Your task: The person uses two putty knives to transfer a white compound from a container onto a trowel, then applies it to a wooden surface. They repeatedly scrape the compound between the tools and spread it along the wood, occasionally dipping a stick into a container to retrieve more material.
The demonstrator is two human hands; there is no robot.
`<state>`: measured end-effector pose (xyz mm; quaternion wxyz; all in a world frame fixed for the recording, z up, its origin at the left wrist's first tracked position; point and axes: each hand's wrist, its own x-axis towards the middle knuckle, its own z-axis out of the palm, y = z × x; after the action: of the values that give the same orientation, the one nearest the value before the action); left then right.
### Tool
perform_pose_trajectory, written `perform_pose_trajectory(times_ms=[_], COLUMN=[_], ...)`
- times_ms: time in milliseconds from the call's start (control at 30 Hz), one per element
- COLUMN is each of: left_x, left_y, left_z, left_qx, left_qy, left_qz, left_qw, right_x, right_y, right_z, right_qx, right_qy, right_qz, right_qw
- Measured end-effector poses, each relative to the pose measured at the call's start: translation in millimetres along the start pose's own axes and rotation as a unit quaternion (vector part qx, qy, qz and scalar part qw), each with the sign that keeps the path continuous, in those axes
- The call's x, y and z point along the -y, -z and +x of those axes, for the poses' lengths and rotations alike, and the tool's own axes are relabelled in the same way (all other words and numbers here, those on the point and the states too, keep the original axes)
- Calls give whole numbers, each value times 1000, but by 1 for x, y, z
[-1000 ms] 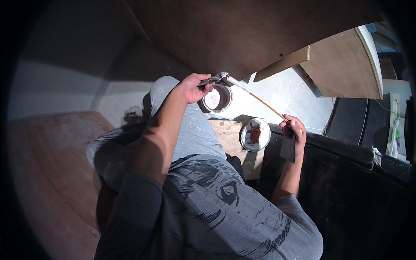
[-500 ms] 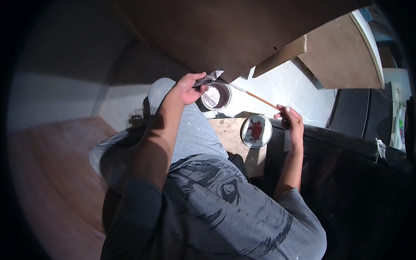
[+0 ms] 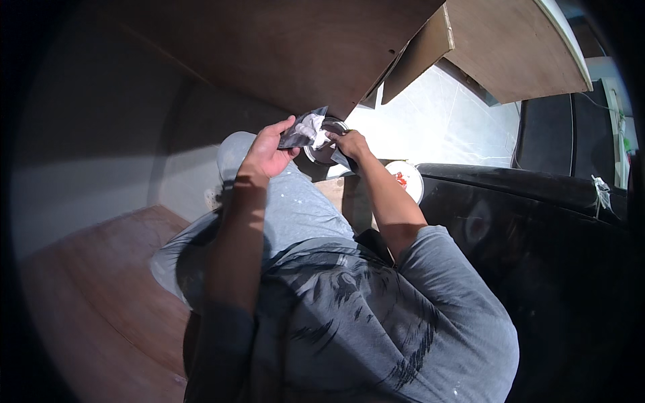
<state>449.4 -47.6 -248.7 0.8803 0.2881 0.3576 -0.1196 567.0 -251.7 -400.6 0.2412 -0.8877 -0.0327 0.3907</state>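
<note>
My left hand grips a dark flat scraper plate that carries a lump of white putty. My right hand is closed right beside the putty, with a small grey blade sticking out below its fingers. Directly under both hands stands a round open can, partly hidden by them. My grey-trousered knee lies below my left hand.
A white round container with red marks sits on a wooden board to the right of my right forearm. Brown plywood panels hang overhead. A black cushioned edge runs along the right, and a pale tiled floor shows beyond.
My right hand has left the white container on the right and moved left to the putty plate. The long stick it held is gone from view. My left hand stayed put.
</note>
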Motion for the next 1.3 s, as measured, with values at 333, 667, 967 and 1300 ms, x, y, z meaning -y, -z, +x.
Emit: perform_pose_trajectory(times_ms=[333, 667, 967, 1300], left_x=[-7, -29, -18, -22], left_y=[13, -35, -57, -27], left_z=[2, -113, -145, -144], left_qx=[166, 30, -18, 111], left_qy=[26, -351, -539, -719], left_qz=[-56, 37, 140, 550], left_qw=[984, 935, 830, 410], right_x=[-6, 35, 119, 139], right_y=[121, 110, 108, 99], right_z=[-140, -184, -223, -257], right_qx=[96, 174, 234, 435], right_qy=[-86, 149, 265, 132], right_qz=[314, 533, 704, 717], right_qw=[941, 815, 616, 528])
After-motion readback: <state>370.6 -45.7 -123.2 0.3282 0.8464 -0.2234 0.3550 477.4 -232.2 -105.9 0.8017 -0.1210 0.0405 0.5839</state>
